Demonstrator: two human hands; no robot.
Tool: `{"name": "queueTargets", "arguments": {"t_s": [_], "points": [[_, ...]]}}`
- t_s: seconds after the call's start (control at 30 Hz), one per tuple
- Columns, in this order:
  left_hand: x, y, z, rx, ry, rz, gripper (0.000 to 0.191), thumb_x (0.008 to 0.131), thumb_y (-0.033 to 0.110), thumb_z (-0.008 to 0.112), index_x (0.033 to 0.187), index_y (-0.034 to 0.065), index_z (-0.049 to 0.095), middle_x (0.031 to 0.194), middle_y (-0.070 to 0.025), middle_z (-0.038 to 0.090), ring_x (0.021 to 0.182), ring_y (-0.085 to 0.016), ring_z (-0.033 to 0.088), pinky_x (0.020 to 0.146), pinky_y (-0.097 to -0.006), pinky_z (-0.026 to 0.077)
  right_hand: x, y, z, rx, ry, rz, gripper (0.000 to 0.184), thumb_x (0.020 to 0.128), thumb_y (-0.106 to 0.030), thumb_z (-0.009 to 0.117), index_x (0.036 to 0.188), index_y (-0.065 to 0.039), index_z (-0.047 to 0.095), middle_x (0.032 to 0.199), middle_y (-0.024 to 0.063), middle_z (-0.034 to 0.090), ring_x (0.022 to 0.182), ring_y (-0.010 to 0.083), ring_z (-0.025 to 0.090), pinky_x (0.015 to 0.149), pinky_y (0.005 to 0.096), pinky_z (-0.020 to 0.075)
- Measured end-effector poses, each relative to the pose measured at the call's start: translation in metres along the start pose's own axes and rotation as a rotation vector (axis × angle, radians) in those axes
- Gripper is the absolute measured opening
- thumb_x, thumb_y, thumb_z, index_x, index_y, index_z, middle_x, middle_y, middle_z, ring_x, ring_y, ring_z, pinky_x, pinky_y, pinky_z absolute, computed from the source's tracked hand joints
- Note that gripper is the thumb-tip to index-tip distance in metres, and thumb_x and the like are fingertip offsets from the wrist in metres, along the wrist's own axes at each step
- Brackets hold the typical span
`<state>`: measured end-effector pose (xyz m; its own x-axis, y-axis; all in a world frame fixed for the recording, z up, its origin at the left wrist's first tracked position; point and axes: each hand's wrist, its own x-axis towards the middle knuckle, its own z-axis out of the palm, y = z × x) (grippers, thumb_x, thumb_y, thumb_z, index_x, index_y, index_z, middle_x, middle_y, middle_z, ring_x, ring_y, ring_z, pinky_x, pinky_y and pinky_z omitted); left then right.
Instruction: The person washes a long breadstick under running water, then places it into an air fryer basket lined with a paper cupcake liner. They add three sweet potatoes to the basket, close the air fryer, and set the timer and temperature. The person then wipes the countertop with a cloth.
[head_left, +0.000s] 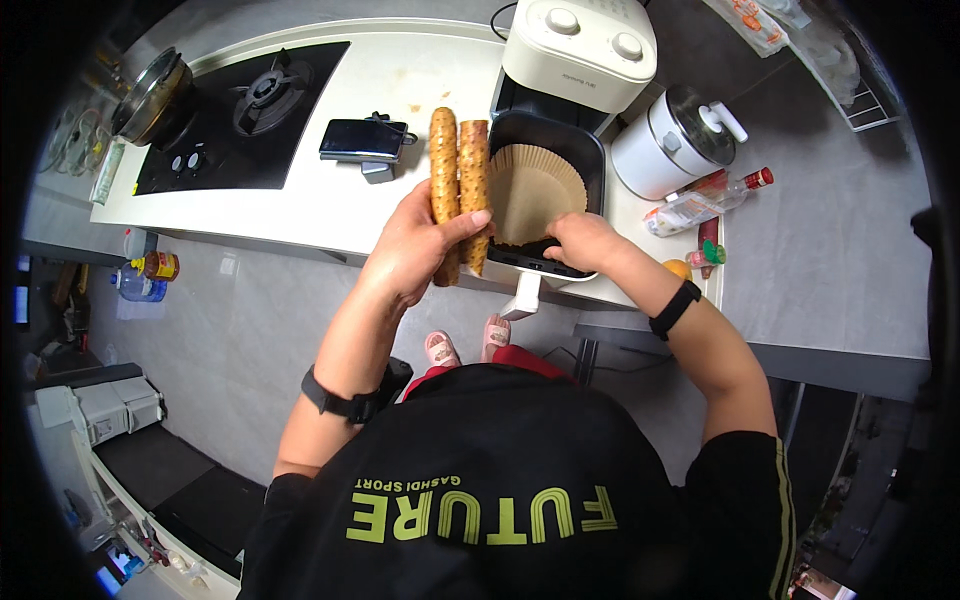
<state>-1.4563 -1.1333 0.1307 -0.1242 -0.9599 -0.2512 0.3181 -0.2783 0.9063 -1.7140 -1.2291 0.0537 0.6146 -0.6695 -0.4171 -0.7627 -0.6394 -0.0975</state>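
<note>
My left hand (420, 244) is wrapped around two brown, spotted lengths of root, likely Chinese yam. The left yam piece (444, 161) has a rounded far tip, while the right yam piece (473, 165) looks cut at its far end. Both lie side by side at the left edge of the pulled-out air fryer basket (596, 161). Inside that black basket sits a pleated brown paper liner (532, 187). My right hand (589, 244) reaches over the basket's near right corner, fingers curled down at the liner's rim. Whether the fingertips pinch the paper is hidden.
The cream air fryer body (581, 45) stands behind the basket, whose white handle (523, 296) juts past the counter edge. On the right are a white electric pot (671, 142) and bottles. A phone (364, 140) and a gas hob (247, 112) are to the left.
</note>
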Motion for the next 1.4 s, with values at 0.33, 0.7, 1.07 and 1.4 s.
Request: {"name": "queueTargets", "arguments": {"t_s": [0.33, 0.7, 1.07, 1.4], "points": [[0.111, -0.063, 0.040, 0.137, 0.033, -0.340, 0.032, 0.092, 0.006, 0.068, 0.119, -0.0033, 0.053, 0.096, -0.0136, 0.067, 0.081, -0.023, 0.069, 0.067, -0.0384, 0.060, -0.022, 0.015, -0.042, 0.065, 0.085, 0.110, 0.034, 0.093, -0.035, 0.064, 0.112, -0.008, 0.071, 0.107, 0.0128, 0.070, 0.098, 0.0330, 0.067, 0.085, 0.0441, 0.0544], [0.195, -0.134, 0.036, 0.186, 0.327, -0.717, 0.033, 0.086, 0.001, 0.073, 0.116, -0.0070, 0.060, 0.101, -0.0162, 0.066, 0.082, -0.032, 0.067, 0.064, -0.0519, 0.054, -0.028, 0.053, -0.036, 0.215, 0.253, 0.046, 0.033, 0.091, -0.033, 0.066, 0.110, -0.006, 0.069, 0.103, 0.0128, 0.069, 0.095, 0.0347, 0.066, 0.080, 0.0449, 0.0548], [0.204, -0.153, 0.034, 0.852, 0.291, -0.697, 0.047, 0.079, 0.010, 0.077, 0.120, -0.0075, 0.063, 0.115, -0.0235, 0.069, 0.111, -0.032, 0.068, 0.086, -0.0389, 0.058, -0.007, 0.062, -0.046, 0.152, 0.259, 0.026, 0.030, 0.090, -0.032, 0.067, 0.106, -0.007, 0.070, 0.098, 0.0118, 0.070, 0.089, 0.0341, 0.068, 0.075, 0.0450, 0.0551], [0.168, -0.120, 0.068, 1.365, 0.200, -0.479, 0.068, 0.084, 0.006, 0.066, 0.144, 0.0014, 0.033, 0.148, -0.0249, 0.037, 0.132, -0.040, 0.047, 0.107, -0.0398, 0.045, 0.006, 0.065, -0.058, 0.122, 0.350, -0.071, 0.028, 0.089, -0.031, 0.068, 0.103, -0.007, 0.069, 0.093, 0.0127, 0.070, 0.087, 0.0346, 0.068, 0.073, 0.0459, 0.0553]]}}
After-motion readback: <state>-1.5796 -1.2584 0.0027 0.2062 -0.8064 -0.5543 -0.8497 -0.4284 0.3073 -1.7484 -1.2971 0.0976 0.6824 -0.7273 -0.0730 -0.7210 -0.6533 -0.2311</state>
